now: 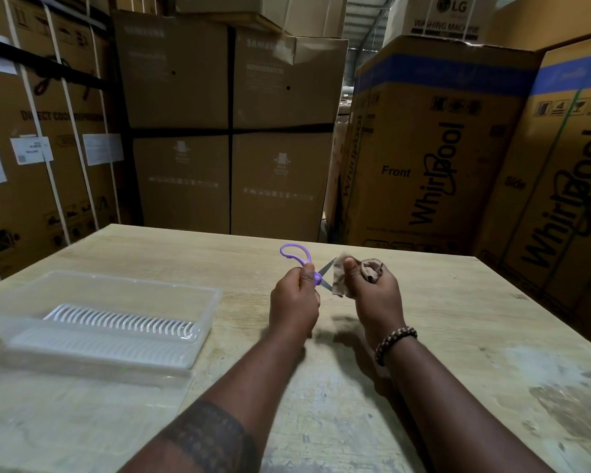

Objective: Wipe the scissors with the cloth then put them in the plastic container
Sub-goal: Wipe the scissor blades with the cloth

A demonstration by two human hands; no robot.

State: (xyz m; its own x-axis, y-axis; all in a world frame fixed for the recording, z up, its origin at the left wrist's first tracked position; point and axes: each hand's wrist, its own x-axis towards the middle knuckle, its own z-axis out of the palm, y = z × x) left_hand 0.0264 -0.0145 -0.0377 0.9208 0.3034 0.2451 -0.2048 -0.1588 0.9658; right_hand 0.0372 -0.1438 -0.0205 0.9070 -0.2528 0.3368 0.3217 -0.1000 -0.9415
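Note:
My left hand (296, 302) grips purple-handled scissors (299, 256) above the middle of the table, one handle loop sticking up past my fingers. The blades are spread and point right. My right hand (376, 295) holds a small brown cloth (343, 278) bunched around one blade, thumb pressed on the cloth. The blade tips are hidden by cloth and fingers. The clear plastic container (198, 302) with a white slotted insert sits on the table to the left, apart from both hands.
The light wooden table (458, 319) has a worn, stained patch at the near right. A clear lid (82, 384) lies under or in front of the container. Tall cardboard appliance boxes (423, 148) stand close behind and to both sides.

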